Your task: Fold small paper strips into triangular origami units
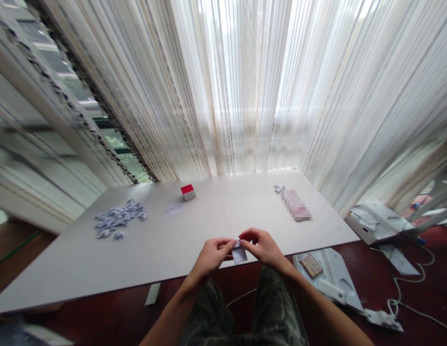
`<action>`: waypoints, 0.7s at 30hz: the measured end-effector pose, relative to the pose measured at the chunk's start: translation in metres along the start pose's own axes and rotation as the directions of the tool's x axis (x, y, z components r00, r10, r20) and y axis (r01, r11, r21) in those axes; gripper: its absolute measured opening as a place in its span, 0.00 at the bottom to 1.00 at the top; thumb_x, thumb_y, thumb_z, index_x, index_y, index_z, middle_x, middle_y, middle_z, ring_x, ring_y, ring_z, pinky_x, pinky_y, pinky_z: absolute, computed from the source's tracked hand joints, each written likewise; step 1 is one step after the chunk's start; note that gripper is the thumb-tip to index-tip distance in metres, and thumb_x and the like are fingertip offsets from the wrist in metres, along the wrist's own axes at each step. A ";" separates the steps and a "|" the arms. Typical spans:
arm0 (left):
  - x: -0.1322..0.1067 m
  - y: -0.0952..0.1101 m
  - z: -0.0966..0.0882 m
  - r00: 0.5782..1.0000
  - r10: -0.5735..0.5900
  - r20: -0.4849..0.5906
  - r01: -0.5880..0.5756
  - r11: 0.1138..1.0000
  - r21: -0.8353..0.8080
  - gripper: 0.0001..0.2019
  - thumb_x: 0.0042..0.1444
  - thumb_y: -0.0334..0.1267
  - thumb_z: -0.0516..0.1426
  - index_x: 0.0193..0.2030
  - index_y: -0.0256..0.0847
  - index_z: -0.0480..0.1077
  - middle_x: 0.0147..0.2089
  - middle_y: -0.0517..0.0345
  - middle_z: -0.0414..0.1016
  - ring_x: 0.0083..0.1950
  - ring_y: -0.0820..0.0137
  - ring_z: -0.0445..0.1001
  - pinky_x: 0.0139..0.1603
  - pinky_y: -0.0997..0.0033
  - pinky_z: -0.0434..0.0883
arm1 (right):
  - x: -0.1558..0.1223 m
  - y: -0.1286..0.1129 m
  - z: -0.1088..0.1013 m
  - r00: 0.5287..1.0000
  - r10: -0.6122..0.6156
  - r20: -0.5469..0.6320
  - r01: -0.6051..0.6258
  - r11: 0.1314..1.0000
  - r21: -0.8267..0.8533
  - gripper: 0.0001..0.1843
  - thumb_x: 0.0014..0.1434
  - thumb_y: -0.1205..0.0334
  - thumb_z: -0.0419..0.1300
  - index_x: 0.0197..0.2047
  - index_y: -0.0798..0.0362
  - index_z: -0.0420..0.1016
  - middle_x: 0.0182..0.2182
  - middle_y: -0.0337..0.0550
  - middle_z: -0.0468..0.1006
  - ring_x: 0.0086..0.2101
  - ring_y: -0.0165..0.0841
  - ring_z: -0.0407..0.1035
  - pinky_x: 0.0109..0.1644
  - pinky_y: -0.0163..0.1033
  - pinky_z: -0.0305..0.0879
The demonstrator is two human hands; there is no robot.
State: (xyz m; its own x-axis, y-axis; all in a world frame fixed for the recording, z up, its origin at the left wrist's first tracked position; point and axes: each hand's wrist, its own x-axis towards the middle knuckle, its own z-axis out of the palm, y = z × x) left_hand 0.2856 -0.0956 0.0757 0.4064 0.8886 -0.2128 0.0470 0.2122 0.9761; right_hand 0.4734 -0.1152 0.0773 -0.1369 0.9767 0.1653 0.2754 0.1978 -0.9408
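Note:
A small piece of pale paper is held between my two hands near the front edge of the white table. My left hand pinches its upper left side between thumb and fingers. On the other side, my right hand is closed on the upper right part, its thumb and index finger together at the top edge. The lower part of the paper hangs toward me and shows flat. Fingers cover its top corners, so any fold there is hidden.
A heap of small folded paper pieces lies at the left. A red and white puzzle cube stands at the back, near flat paper slips. At the right are a pixelated pink item and a small paper cluster. Striped curtains hang behind.

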 end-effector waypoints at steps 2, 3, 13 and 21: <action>0.000 0.000 0.000 0.998 0.055 -0.013 -0.055 0.998 0.039 0.20 0.53 0.49 0.61 0.42 0.32 0.77 0.37 0.48 0.81 0.40 0.60 0.79 0.44 0.60 0.76 | -0.002 0.000 0.000 1.000 -0.013 -0.009 0.012 1.000 -0.028 0.12 0.58 0.57 0.60 0.41 0.55 0.78 0.33 0.44 0.81 0.34 0.33 0.74 0.37 0.35 0.68; 0.000 0.000 0.001 0.995 0.093 -0.023 -0.091 0.993 0.070 0.20 0.53 0.49 0.60 0.42 0.32 0.77 0.37 0.48 0.81 0.40 0.60 0.79 0.44 0.61 0.76 | -0.003 0.000 0.000 1.000 -0.013 -0.011 0.013 0.999 -0.040 0.12 0.58 0.56 0.60 0.40 0.55 0.79 0.33 0.44 0.81 0.34 0.33 0.74 0.37 0.35 0.68; -0.005 0.002 0.007 0.954 0.293 -0.060 -0.255 0.901 0.351 0.18 0.59 0.47 0.55 0.47 0.36 0.75 0.40 0.49 0.80 0.40 0.63 0.78 0.40 0.67 0.75 | -0.008 0.003 0.002 1.000 0.010 -0.018 -0.012 0.995 -0.095 0.13 0.57 0.53 0.61 0.36 0.54 0.81 0.29 0.42 0.82 0.30 0.33 0.74 0.33 0.33 0.67; -0.014 0.010 0.007 0.951 0.309 -0.015 -0.277 0.873 0.402 0.16 0.57 0.46 0.57 0.47 0.39 0.75 0.44 0.49 0.80 0.43 0.61 0.79 0.42 0.65 0.76 | -0.005 0.006 0.000 0.999 0.037 0.040 -0.037 0.999 0.002 0.15 0.58 0.53 0.60 0.37 0.56 0.81 0.30 0.44 0.82 0.31 0.34 0.74 0.35 0.35 0.69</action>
State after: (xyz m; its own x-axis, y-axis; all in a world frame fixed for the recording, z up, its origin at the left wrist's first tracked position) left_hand 0.2872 -0.1089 0.0892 0.3873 0.9167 0.0985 0.2955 -0.2246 0.9285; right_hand 0.4758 -0.1186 0.0704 -0.1641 0.9793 0.1183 0.2789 0.1611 -0.9467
